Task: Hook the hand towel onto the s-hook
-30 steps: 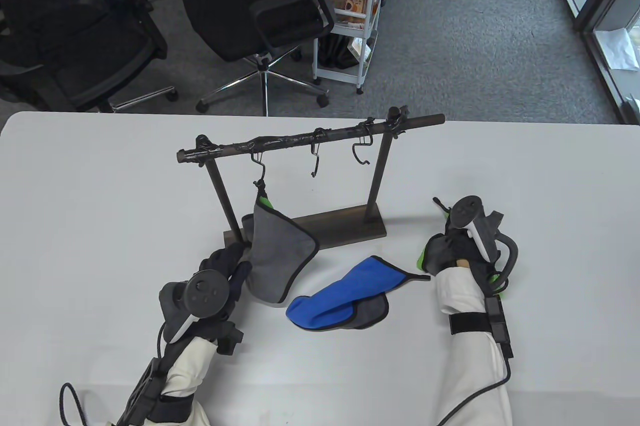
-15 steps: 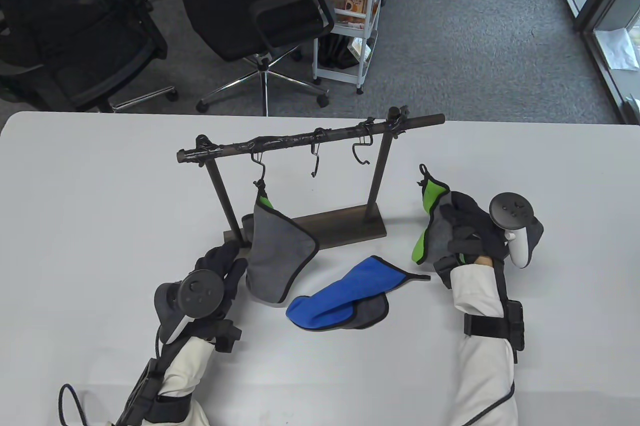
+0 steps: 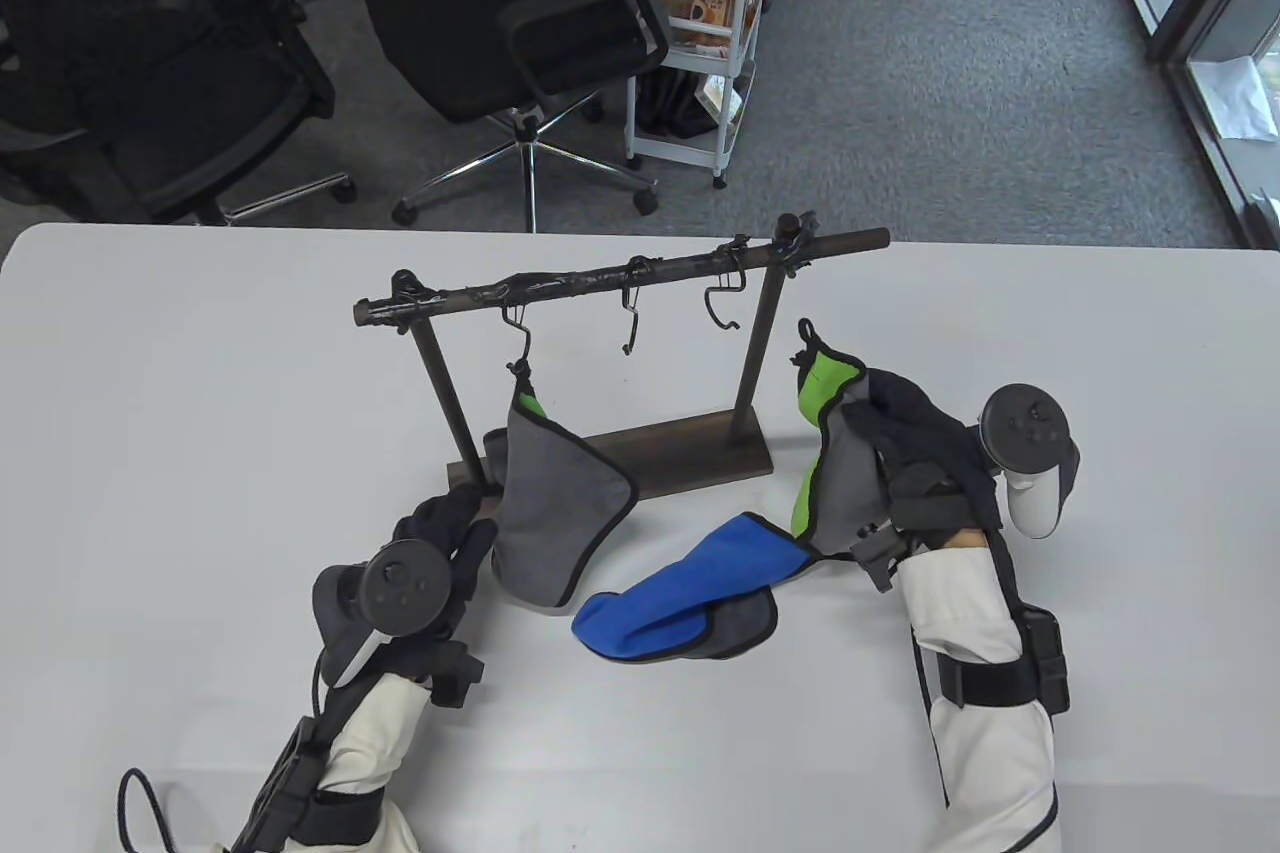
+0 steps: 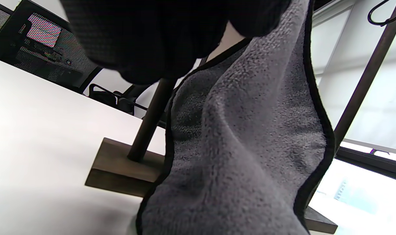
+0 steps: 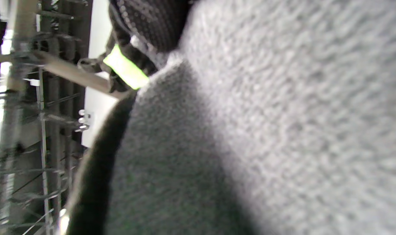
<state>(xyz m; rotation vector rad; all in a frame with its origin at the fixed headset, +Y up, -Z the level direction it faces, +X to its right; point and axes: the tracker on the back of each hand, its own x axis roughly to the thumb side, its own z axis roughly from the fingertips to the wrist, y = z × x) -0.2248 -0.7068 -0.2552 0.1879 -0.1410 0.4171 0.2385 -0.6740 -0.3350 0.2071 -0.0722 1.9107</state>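
Observation:
A dark rack stands mid-table with three S-hooks. The left hook bears a grey towel, which fills the left wrist view. The middle hook and right hook are bare. My right hand grips a green-and-grey towel and holds it up beside the rack's right post, its black loop uppermost. In the right wrist view this towel blocks most of the frame. My left hand is at the hanging towel's left edge; its grip is hidden.
A blue-and-grey towel lies on the white table in front of the rack's base. Office chairs and a white cart stand beyond the table's far edge.
My right hand has lifted the green-and-grey towel off the table and carried it left toward the rack's right post, loop raised. My left hand has barely moved.

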